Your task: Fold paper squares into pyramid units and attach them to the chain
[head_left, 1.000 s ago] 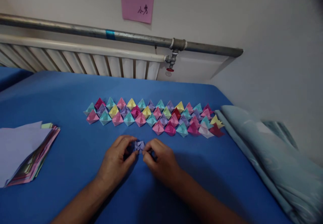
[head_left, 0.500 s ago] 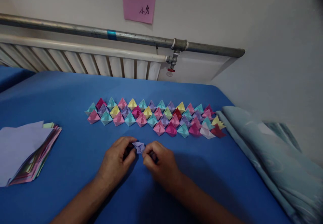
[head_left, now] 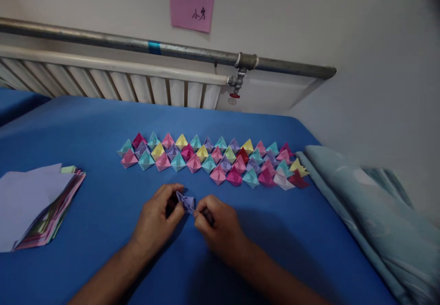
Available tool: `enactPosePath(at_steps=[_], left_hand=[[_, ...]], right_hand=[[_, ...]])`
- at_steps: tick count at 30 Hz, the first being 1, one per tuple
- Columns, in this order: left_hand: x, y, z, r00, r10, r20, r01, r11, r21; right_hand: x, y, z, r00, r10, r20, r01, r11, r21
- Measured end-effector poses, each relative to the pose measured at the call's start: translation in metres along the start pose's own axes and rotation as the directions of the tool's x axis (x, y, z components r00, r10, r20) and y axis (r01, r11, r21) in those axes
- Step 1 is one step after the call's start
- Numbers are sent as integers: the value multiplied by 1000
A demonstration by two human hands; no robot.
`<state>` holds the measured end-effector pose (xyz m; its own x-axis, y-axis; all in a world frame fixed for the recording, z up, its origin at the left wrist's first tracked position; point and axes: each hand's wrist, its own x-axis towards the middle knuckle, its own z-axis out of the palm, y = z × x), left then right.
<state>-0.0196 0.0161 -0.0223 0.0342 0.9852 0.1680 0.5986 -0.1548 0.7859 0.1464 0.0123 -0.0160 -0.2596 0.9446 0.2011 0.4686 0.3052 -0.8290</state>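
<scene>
Purple paper (head_left: 188,203) is pinched by left hand (head_left: 158,213) and right hand (head_left: 220,220), nearer than the rowed boats (head_left: 193,163), already folded; its shaping appears incomplete, and stacked sheets (head_left: 34,199) are left flat.

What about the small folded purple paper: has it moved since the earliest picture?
Yes: the small folded purple paper has shifted slightly left and toward the person, judged against the fixed red valve handle.

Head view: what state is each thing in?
Small purple paper piece: folded, held by left hand and right hand.
Multicoloured paper shapes: folded, arranged in rows.
Multicoloured paper sheets: unevenly stacked.
Pale teal patterned cloth: folded.
Pink paper note: handwritten on.
Red-handled metal valve: open or shut, unclear.
</scene>
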Motion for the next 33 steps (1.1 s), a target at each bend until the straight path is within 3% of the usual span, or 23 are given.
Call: enactPosePath(at_steps=[6, 13, 24, 33], left_hand=[[0, 0, -2, 1000, 13, 13, -13, 999, -30], [0, 0, -1, 996, 94, -2, -94, 995, -28], [-1, -2, -1, 994, 102, 42, -102, 995, 6], [-2, -1, -4, 996, 55, 72, -54, 998, -12]], right_hand=[[0, -2, -4, 983, -48, 180, 70, 991, -116], [6, -11, -10, 951, 9, 310, 69, 968, -240], [7, -8, -6, 947, 23, 321, 108, 918, -383], [4, -3, -5, 936, -40, 349, 199, 878, -436]])
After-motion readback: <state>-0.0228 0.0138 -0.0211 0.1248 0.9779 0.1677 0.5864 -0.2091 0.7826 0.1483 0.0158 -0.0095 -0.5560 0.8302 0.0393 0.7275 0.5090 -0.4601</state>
